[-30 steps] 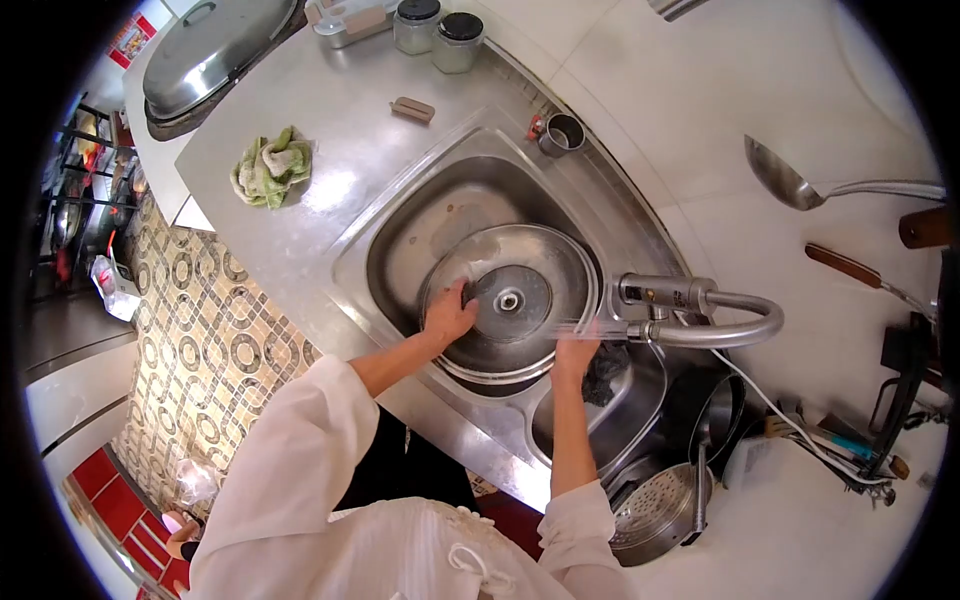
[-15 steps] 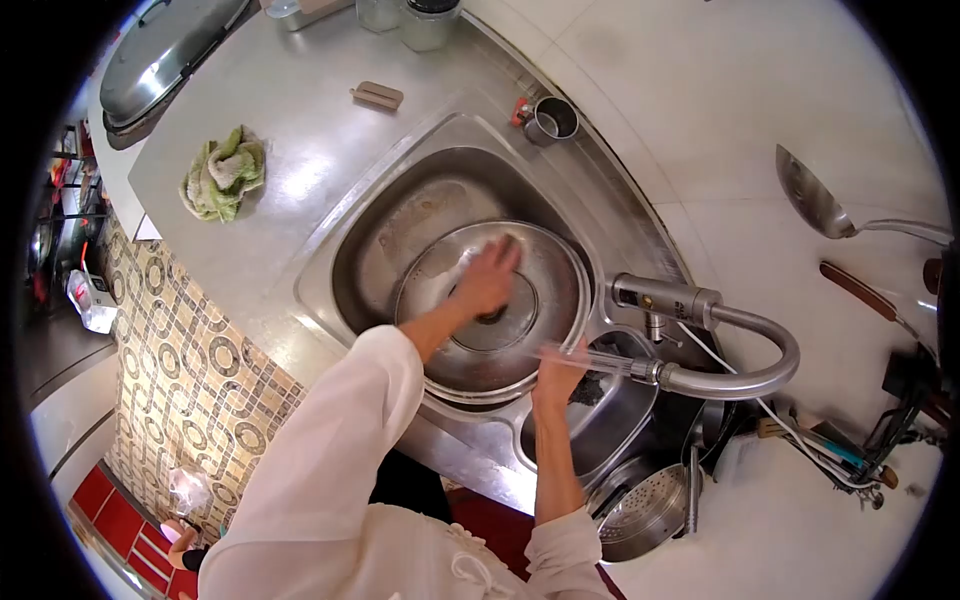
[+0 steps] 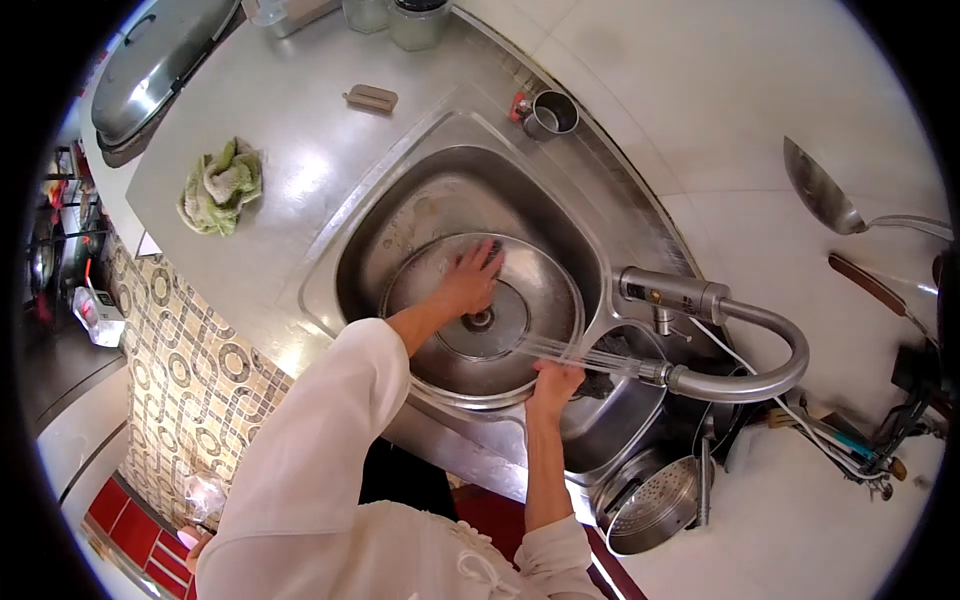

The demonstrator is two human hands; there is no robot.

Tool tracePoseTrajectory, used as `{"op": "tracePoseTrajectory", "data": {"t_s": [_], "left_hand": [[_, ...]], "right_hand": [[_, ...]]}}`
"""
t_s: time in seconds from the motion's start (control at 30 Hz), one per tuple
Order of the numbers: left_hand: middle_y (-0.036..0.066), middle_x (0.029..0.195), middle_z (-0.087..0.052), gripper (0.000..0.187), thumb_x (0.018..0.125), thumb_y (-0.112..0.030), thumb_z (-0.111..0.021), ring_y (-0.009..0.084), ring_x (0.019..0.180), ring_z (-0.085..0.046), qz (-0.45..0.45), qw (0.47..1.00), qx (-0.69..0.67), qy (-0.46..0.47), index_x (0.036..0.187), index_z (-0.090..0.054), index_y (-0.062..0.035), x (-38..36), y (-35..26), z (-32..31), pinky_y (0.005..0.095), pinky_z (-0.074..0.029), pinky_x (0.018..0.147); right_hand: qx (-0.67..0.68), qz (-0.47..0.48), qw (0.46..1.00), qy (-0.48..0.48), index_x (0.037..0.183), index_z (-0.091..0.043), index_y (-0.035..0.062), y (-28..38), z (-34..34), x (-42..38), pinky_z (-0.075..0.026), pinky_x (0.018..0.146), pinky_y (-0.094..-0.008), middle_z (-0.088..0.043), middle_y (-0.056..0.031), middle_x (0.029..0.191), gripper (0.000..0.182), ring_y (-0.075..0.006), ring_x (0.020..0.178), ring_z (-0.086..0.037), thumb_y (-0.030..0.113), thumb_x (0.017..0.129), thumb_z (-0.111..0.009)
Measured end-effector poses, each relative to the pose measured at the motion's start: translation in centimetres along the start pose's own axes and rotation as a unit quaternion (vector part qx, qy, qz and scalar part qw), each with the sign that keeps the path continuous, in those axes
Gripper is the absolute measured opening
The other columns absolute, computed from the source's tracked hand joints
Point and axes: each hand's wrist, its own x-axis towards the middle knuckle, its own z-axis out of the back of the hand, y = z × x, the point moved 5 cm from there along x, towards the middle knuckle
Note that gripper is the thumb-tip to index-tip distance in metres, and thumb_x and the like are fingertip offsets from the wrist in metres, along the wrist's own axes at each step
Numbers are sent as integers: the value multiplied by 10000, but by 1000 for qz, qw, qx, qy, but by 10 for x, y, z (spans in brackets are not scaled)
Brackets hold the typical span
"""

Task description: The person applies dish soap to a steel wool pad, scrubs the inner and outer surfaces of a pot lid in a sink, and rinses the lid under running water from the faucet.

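Observation:
A round shiny metal pot lid (image 3: pixel 540 285) lies in the large basin of the steel sink (image 3: pixel 390 200), with a dark round fitting at its centre. My left hand (image 3: pixel 472 278) rests on the lid's inner surface, fingers stretched out and slightly apart. At the lid's near right rim, my right hand (image 3: pixel 556 385) is closed around the edge, thumb on top. Water streams from the faucet (image 3: pixel 690 378) across the lid just above my right hand.
A green-white cloth (image 3: pixel 222 188) and a brown brush-like piece (image 3: pixel 371 98) lie on the steel counter. A metal cup (image 3: pixel 552 115) stands behind the sink. Right of the faucet are a ladle (image 3: pixel 822 188) and utensils. A perforated steamer pan (image 3: pixel 655 510) sits near the small basin.
My left hand has slid a little left over the lid, its fingers now less blurred. The lid has shifted slightly left, and my right hand has moved down along its rim.

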Motion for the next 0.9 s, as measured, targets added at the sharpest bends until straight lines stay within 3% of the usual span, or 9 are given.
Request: {"op": "tracePoseTrajectory", "data": {"t_s": [0.23,0.33,0.4,0.47,0.53,0.6,0.7,0.8,0.9], "left_hand": [[359,1415,-143,636,909,-309,-422,411,1316,-267,86,989,71,93,1434,-174,-50,-81,9,4,567,-259,1034],[442,1353,-145,658,882,-260,-463,461,1238,-359,-97,944,157,273,1424,-179,-19,-110,-16,-7,521,-324,1010],[375,1332,-289,626,833,-144,-509,464,1130,-460,-5,982,-63,177,1390,-251,-15,-108,-10,8,466,-385,969],[330,1295,-362,609,801,-102,-537,449,1083,-495,15,987,-113,112,1356,-297,-23,-97,0,20,454,-413,932],[286,1258,-436,596,770,-60,-566,434,1036,-529,40,984,-166,51,1322,-343,-32,-81,14,20,441,-440,894],[222,1133,-543,499,729,-69,-627,396,1015,-551,159,943,-231,-178,1196,-453,-45,-57,45,22,452,-457,846],[221,1049,-585,450,694,-88,-667,393,969,-571,183,928,-250,-208,1113,-508,-40,4,43,27,449,-466,810],[197,938,-625,368,668,-37,-643,375,901,-600,68,895,-334,-290,1026,-557,-28,55,-15,41,440,-470,794],[189,1020,-595,373,673,14,-572,380,954,-569,-164,887,-360,-239,1043,-557,-20,35,-106,66,427,-469,825]], "right_hand": [[17,-2,999,-38,874,-531,-5,30,5,8,-426,591,-276,-522,-32,757,191,-152,657,-494,-50,688,-543],[8,72,997,-11,920,-544,7,75,-5,-2,-425,578,-274,-522,-37,761,204,-142,660,-489,-32,720,-534],[-65,151,986,37,976,-556,10,47,6,24,-417,540,-264,-525,-32,752,246,-122,639,-484,-35,736,-520],[-215,173,960,53,1003,-549,-14,38,9,33,-440,711,-289,-549,-46,843,232,-148,753,-512,-22,774,-517],[-174,141,973,53,1055,-532,-19,36,13,29,-443,713,-299,-547,-47,825,280,-158,748,-515,-10,775,-526],[-132,109,984,49,1107,-516,-23,33,11,24,-445,715,-310,-546,-48,807,332,-169,743,-519,2,777,-536],[-83,132,988,-8,974,-543,12,38,9,13,-396,528,-237,-503,0,710,249,-93,602,-449,-60,739,-500],[-154,142,976,52,1041,-534,9,40,4,9,-407,564,-233,-519,-4,754,306,-94,650,-469,-59,743,-507],[-231,164,956,73,1265,-414,-22,28,9,8,-439,744,-321,-514,-115,973,543,-212,841,-529,55,769,-620]]}}
